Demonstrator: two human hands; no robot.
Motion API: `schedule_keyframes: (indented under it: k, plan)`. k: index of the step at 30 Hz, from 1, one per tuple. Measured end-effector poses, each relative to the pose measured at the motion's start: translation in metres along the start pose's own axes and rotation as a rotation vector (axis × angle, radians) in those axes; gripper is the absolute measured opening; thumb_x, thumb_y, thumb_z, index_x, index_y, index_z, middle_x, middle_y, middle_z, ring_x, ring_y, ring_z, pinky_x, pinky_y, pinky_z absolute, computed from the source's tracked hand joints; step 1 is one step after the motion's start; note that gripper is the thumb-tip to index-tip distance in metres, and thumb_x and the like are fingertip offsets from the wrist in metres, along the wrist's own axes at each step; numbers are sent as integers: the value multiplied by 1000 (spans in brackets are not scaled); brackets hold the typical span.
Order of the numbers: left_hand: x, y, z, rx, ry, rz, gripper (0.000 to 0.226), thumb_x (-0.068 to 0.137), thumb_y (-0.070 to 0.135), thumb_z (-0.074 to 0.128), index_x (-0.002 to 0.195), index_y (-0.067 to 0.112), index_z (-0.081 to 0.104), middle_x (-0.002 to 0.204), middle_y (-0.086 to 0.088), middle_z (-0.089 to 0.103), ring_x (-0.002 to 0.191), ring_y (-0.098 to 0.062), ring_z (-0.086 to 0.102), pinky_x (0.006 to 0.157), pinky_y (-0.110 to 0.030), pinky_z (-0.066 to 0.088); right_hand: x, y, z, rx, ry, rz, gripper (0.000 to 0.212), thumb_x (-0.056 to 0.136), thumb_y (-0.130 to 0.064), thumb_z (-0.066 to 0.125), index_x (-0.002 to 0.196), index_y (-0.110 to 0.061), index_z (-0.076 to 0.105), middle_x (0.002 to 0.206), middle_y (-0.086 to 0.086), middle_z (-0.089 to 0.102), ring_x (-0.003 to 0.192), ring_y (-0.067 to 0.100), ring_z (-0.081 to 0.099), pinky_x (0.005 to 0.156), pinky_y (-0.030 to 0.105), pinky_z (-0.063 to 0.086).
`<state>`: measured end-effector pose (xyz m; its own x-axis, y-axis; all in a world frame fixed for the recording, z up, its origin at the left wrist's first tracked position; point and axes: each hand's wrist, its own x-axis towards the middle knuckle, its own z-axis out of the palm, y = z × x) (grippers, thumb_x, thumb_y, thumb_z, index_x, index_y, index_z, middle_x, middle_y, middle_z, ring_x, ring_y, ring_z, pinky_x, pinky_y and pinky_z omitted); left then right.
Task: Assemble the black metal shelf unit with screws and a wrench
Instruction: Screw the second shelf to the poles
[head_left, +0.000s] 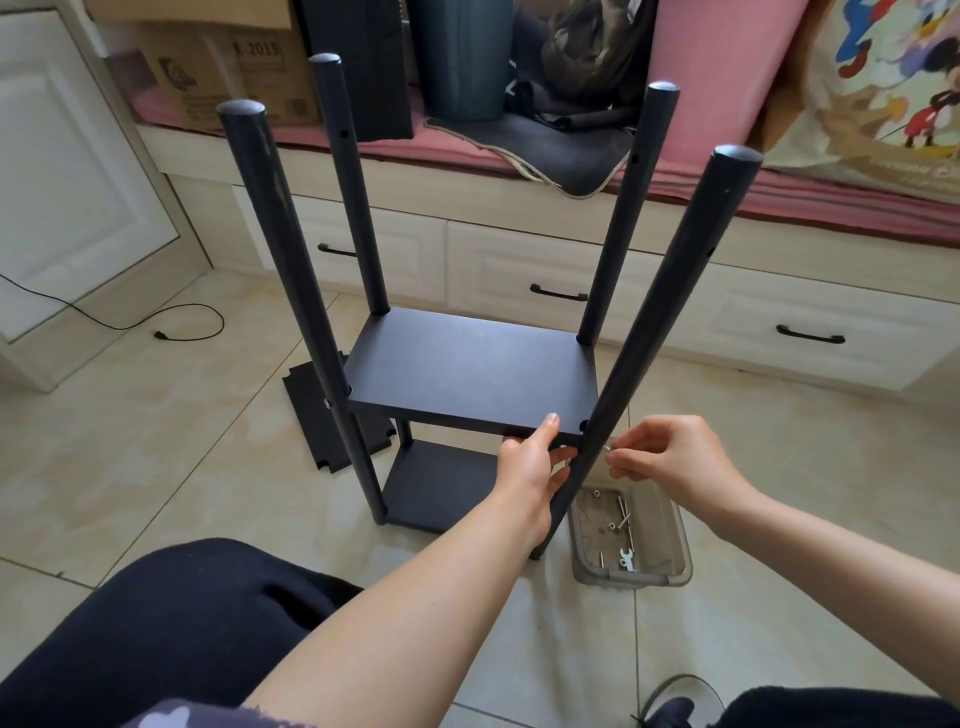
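Your left hand (530, 467) grips front edge of upper shelf board (467, 369), thumb on top, fingers curled beneath. Your right hand (670, 462) pinches small screw (607, 450) against near-right pole (649, 338), fingertips together. Clear tray (680, 540) with screws, wrench (626, 560) on floor below. Shelf unit (441, 483) stands on tiles; spare panel (317, 415) lies beyond.

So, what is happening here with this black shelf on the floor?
A person is assembling a black shelf unit on the tiled floor. The left hand grips the front edge of the upper shelf board, while the right hand pinches a small screw against the front right pole. A clear tray beside it holds more screws and a small wrench, not yet picked up. A spare board lies behind.
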<state>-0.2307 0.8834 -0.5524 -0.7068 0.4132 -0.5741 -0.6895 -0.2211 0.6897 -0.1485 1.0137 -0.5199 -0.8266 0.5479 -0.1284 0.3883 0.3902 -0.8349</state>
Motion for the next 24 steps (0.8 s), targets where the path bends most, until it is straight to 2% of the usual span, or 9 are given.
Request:
schedule_keyframes:
  k: [2, 5, 8, 12, 14, 16, 18, 21, 24]
  plan:
    - [0, -1, 0, -1, 3, 2, 30, 100, 29, 62, 124, 12, 55, 103, -6, 71, 88, -18, 71, 56, -23, 54, 0, -2, 2, 3, 12, -23, 11, 76, -4, 81, 75, -8, 72, 63, 3, 73, 62, 18, 73, 58, 20, 56]
    - [1, -2, -1, -11, 9, 1, 33, 100, 30, 62, 127, 11, 55, 107, -7, 72, 92, -19, 71, 62, -26, 53, -2, -1, 5, -83, 31, -78, 13, 76, -6, 82, 71, -13, 71, 62, -2, 72, 63, 10, 71, 67, 20, 54]
    - [2, -2, -1, -9, 25, -2, 31, 100, 30, 63, 124, 12, 57, 98, -2, 74, 90, -17, 71, 62, -24, 52, -4, -1, 6, -102, 53, -106, 16, 75, -7, 81, 68, -15, 70, 61, -5, 71, 63, 5, 68, 61, 8, 46]
    - [0, 0, -2, -3, 25, -24, 29, 99, 33, 64, 121, 15, 58, 87, 5, 76, 88, -14, 73, 56, -22, 51, -7, 1, 6, -73, 65, -110, 15, 75, -6, 82, 68, -13, 70, 62, -6, 72, 64, 3, 68, 59, 5, 44]
    - [0, 0, -2, 11, 25, -28, 27, 99, 34, 64, 120, 18, 58, 89, 8, 75, 89, -13, 74, 56, -22, 50, -9, 3, 5, -72, 68, -114, 17, 75, -4, 82, 67, -13, 70, 65, -5, 73, 67, 7, 70, 62, 8, 47]
    - [0, -1, -3, 17, 25, -21, 21, 99, 35, 64, 114, 22, 58, 89, 10, 75, 85, -12, 75, 49, -18, 50, -11, 6, 3, -74, 69, -113, 18, 75, -2, 81, 67, -13, 70, 67, -3, 73, 71, 11, 71, 66, 10, 50]
    - [0, -1, -5, 8, 13, -20, 18, 99, 35, 64, 110, 23, 56, 97, 8, 74, 86, -14, 77, 44, -15, 49, -13, 7, 2, -70, 66, -112, 16, 76, -1, 80, 68, -11, 70, 68, -2, 74, 72, 13, 72, 71, 17, 54]
    - [2, -2, -5, 14, -2, -25, 23, 98, 38, 64, 112, 23, 53, 109, 4, 72, 91, -19, 76, 52, -20, 51, -15, 9, 0, -52, 71, -113, 15, 77, 0, 78, 70, -10, 70, 69, 1, 74, 73, 17, 73, 77, 34, 58]
    - [3, -2, -5, 29, 2, -28, 31, 97, 39, 65, 119, 21, 53, 110, 3, 72, 94, -21, 76, 53, -21, 51, -14, 9, 1, -60, 79, -116, 15, 77, -1, 79, 70, -11, 70, 70, 1, 74, 73, 17, 73, 78, 37, 58]
